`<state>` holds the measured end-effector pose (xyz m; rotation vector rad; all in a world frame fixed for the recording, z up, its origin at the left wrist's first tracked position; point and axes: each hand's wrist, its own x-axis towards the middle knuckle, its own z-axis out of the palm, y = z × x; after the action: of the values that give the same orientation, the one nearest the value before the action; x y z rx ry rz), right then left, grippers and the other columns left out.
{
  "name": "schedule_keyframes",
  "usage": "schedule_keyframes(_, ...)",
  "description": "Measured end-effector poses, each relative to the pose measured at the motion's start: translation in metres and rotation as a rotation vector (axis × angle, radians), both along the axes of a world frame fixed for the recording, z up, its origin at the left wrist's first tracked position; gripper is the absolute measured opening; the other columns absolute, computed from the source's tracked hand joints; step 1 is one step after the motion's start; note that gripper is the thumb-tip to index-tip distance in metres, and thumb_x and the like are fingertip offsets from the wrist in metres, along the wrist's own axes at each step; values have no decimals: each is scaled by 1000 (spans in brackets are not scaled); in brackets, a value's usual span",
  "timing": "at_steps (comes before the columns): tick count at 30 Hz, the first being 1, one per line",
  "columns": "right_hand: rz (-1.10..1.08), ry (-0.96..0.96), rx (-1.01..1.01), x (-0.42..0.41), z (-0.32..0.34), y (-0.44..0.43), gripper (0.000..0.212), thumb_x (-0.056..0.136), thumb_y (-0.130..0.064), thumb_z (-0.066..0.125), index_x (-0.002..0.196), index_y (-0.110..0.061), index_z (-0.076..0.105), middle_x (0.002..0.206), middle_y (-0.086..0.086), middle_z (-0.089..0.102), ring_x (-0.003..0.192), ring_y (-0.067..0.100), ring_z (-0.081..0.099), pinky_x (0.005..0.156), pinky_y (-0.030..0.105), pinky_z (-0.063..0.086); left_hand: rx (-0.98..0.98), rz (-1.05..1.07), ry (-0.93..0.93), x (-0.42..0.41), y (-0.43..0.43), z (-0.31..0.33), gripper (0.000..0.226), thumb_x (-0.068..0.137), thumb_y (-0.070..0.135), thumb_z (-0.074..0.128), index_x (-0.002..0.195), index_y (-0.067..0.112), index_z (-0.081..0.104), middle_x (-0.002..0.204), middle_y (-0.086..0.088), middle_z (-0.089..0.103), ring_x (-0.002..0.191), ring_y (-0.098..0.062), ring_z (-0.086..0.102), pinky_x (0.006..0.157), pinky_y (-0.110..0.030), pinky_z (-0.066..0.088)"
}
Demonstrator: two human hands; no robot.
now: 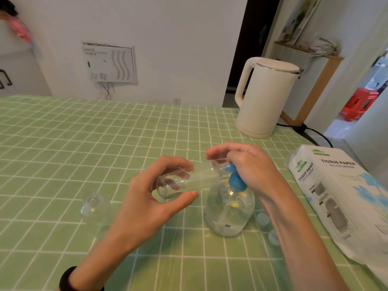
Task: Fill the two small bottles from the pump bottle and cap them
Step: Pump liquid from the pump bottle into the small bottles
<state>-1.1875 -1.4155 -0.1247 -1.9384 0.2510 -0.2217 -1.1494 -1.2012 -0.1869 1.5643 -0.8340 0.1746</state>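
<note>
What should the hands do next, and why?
Probably press the blue pump head down. The left hand holds a small bottle tipped sideways with its mouth at that pump head, the right hand grips it from above, and the bottle does not look full.

Green-check table w/ pump bottle, small bottle, 2 caps, kettle, tissue pack.

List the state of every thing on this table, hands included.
Pump bottle: upright, right hand curled over its blue head.
Held small bottle: uncapped, on its side, mouth at the pump spout, gripped by left hand.
Second small bottle: upright, uncapped, on the table.
Two caps: loose on the table, beside the pump bottle.
Kettle: upright, lid shut.
Tissue paper pack: lying flat.
</note>
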Motion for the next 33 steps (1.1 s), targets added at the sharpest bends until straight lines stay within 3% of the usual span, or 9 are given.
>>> schedule_keyframes(3,6,58,-13,1,-2,2,47,98,4,47,90,-23,85,90,-19,80,83,-18,67,64,-3,44,6,1,16,-2,1,-1,40,80,30,83,118,28,70,117,7,75,110,-19,73,85,-25,60)
schedule_keyframes(7,-26,43,-4,-2,-3,1,45,99,-3,48,89,-28,84,93,-20,81,88,-12,70,71,6,46,4,0,33,-5,0,0,39,80,31,83,117,30,71,117,7,75,110,-20,73,86,-24,58)
schedule_keyframes(11,-58,-43,-37,-1,-3,1,42,102,-8,49,89,-29,83,96,-19,81,99,-3,72,87,18,51,-4,6,20,-5,0,4,39,79,31,82,116,31,71,117,7,75,110,-19,73,90,-25,58)
schedule_keyframes(16,-39,-79,27,-1,-1,1,43,100,-1,46,90,-20,84,90,-6,83,88,1,76,71,7,53,16,21,8,-4,0,6,40,79,31,82,118,28,70,117,8,75,110,-18,74,89,-29,59)
schedule_keyframes(20,-15,29,18,1,-1,1,49,94,4,47,79,-24,84,85,-13,82,83,-7,72,65,4,48,36,17,12,-4,-1,3,41,80,25,85,118,27,70,116,9,75,111,-18,73,90,-26,58)
schedule_keyframes(23,-29,101,6,1,-1,1,47,94,2,49,80,-24,84,86,-15,81,90,-5,71,69,12,49,40,20,12,-6,-1,2,41,80,23,86,117,27,69,115,10,75,109,-17,73,91,-28,58)
schedule_keyframes(28,-48,30,35,-3,1,1,44,96,0,48,84,-24,84,89,-10,83,89,-1,76,86,25,52,25,21,11,-7,0,5,39,80,32,82,117,30,70,117,10,75,110,-19,73,92,-30,59)
schedule_keyframes(33,-81,18,8,-2,0,-1,40,98,-6,52,86,-25,85,90,-13,82,89,-2,75,82,21,51,25,27,4,-5,0,6,39,80,33,82,117,34,70,117,11,75,111,-18,73,92,-24,57)
